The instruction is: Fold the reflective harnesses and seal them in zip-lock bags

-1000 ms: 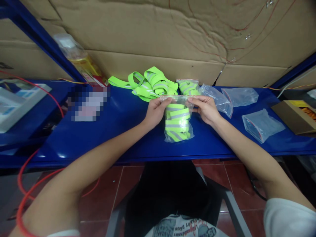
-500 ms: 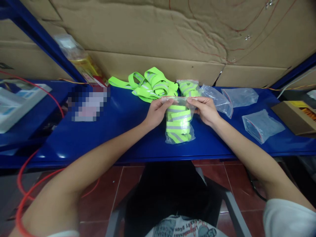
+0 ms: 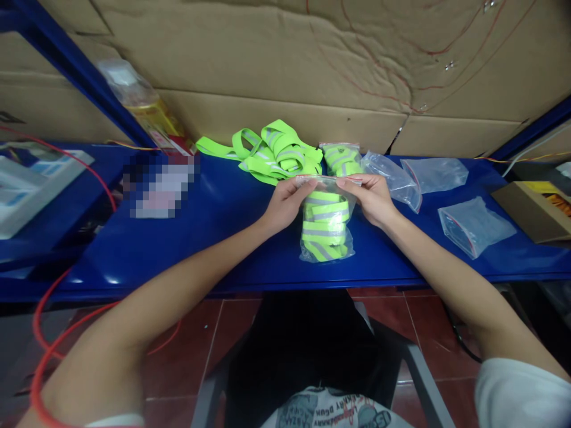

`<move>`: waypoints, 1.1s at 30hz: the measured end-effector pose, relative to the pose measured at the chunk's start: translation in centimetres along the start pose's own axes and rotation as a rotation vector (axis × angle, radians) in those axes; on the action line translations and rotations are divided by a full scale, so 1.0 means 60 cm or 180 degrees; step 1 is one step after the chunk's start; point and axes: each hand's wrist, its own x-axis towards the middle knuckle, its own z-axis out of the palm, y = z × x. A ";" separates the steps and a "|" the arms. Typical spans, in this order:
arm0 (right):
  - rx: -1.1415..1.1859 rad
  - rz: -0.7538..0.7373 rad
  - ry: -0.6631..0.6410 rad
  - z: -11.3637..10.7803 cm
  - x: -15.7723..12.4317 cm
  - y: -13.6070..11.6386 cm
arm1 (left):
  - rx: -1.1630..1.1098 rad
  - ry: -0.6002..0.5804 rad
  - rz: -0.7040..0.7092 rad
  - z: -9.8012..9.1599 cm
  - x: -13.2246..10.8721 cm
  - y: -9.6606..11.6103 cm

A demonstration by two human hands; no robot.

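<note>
Between my hands is a clear zip bag (image 3: 307, 252) with a red strip along its top edge. Inside it lies a folded neon-yellow reflective strap (image 3: 325, 227) with silver stripes. My left hand (image 3: 286, 205) pinches the bag's top on the left, thumb on the near face. On the right, my right hand (image 3: 371, 199) pinches the same edge, its thumb close to the left one. The fingers behind the bag are partly hidden. Just beyond my hands lies a heap of loose reflective straps (image 3: 285, 151), with another filled zip bag (image 3: 341, 157) beside it.
Several clear zip bags (image 3: 475, 226) lie on the blue table (image 3: 232, 238) to the right, near an open cardboard box (image 3: 530, 208). At the back left stands a bottle (image 3: 149, 110). A red hose (image 3: 40, 333) curls at the lower left. Cardboard (image 3: 267, 53) lines the back.
My left thumb has slid slightly right along the bag's top edge, bringing the thumbs closer together. The bag has shifted slightly right. Both hands keep their pinch.
</note>
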 end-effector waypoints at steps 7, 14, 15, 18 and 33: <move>-0.0232 -0.0150 0.0075 0.002 -0.001 -0.002 | 0.0104 -0.0047 0.0013 0.000 0.000 0.005; -0.0214 -0.0114 -0.0094 0.002 -0.003 -0.003 | 0.0045 -0.0204 0.0083 0.001 0.000 0.003; -0.0236 -0.0157 -0.0121 0.002 -0.004 -0.003 | 0.0046 -0.0247 0.0102 0.001 0.000 0.002; -0.0245 -0.0230 -0.0144 0.002 -0.006 -0.005 | 0.0078 -0.0246 0.0172 0.002 0.000 -0.002; -0.0072 0.0237 -0.0001 -0.003 0.004 -0.003 | -0.0055 0.0654 -0.0259 -0.004 0.004 0.004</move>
